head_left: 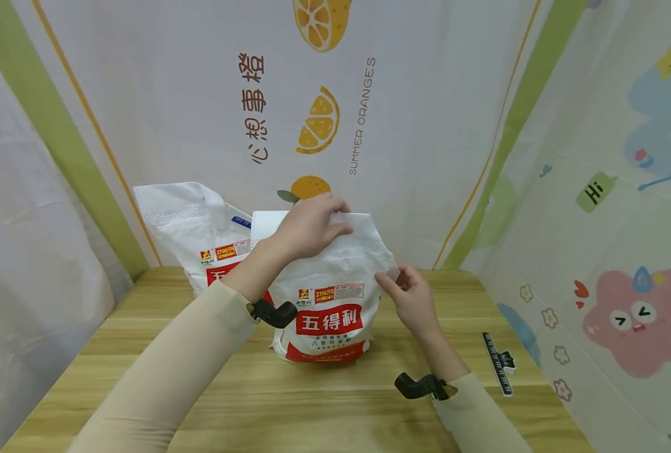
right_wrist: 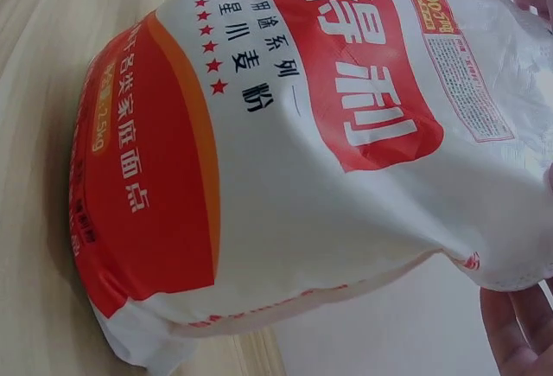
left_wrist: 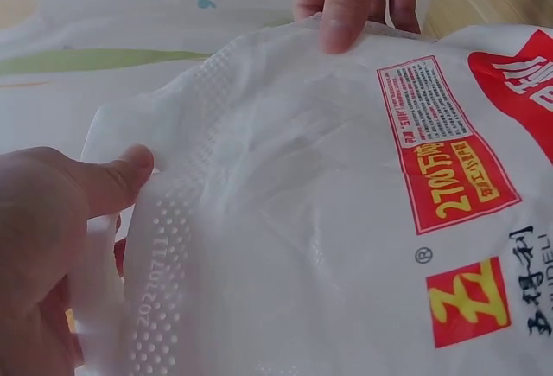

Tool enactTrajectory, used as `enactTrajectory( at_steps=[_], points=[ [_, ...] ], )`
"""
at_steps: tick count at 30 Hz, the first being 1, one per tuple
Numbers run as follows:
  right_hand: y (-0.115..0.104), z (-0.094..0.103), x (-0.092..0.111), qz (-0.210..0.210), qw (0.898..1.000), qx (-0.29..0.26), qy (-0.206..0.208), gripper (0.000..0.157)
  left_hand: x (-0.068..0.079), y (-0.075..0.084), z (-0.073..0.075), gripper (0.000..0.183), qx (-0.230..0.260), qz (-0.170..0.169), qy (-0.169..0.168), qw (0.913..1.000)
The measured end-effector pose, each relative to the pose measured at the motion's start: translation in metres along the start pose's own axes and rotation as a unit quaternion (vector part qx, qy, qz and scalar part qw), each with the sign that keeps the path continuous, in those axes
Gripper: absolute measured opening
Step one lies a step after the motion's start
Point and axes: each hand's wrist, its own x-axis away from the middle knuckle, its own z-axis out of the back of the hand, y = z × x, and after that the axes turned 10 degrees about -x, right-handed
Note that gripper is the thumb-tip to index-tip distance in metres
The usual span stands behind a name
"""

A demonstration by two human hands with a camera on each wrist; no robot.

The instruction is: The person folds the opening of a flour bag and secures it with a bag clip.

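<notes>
I watched the left hand hold the top edge of the front bag, thumb on the near side. The right hand pinched the bag's side edge, lower and to the right of the left grip. The bag was tall, its long way up and down — so its fat part sat below the left grip, on the worktop. Both hands touched it — neither was nearer.
</notes>
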Motion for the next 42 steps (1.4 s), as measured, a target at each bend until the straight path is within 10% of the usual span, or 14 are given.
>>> enactTrajectory(
  at_steps=[34,42],
  points=[
    [0.015,-0.003,0.002,0.011,0.999,0.008,0.032,0.026,0.001,0.002,0.004,0.011,-0.001,-0.066,-0.002,0.9978],
    [0.02,0.005,0.012,0.037,0.996,-0.084,0.005,0.037,0.006,-0.005,0.007,0.024,0.073,-0.126,-0.02,0.9892]
  ],
)
